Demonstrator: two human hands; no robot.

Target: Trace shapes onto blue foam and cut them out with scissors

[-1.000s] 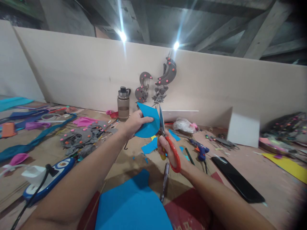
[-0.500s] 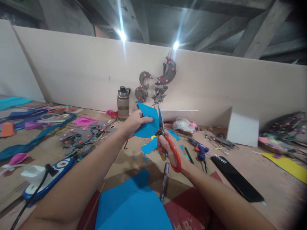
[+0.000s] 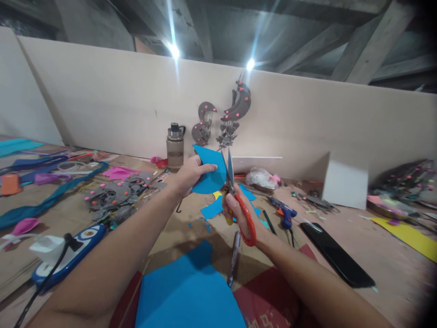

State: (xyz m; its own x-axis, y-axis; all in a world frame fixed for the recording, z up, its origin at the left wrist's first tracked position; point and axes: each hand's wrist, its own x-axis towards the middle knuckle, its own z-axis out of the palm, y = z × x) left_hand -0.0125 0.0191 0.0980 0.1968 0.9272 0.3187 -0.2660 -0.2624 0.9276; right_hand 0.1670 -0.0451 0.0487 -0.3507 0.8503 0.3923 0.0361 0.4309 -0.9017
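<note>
My left hand (image 3: pixel 195 174) pinches a blue sheet piece (image 3: pixel 211 175) with a curved lower edge, thumb flat on its face. My right hand (image 3: pixel 237 209) is wrapped round the handles of scissors (image 3: pixel 247 223) with red and yellow grips. Their blades point up and stand slightly apart, close along the right edge of the piece. Whether they touch it I cannot tell. Nearer to me lies a large blue sheet (image 3: pixel 187 291). Blue offcuts (image 3: pixel 212 208) are scattered on the table beneath my hands.
A water bottle (image 3: pixel 175 148) stands by the white board wall. To the right lie a blue glue gun (image 3: pixel 286 213) and a black phone (image 3: pixel 336 253). On the left are a blue power strip (image 3: pixel 73 255) and grey crescent pieces (image 3: pixel 116 193). A pen (image 3: pixel 234 259) lies in front.
The scissor blades have opened wider and shifted slightly right of the piece's edge. The blue piece has moved up a little in my left hand.
</note>
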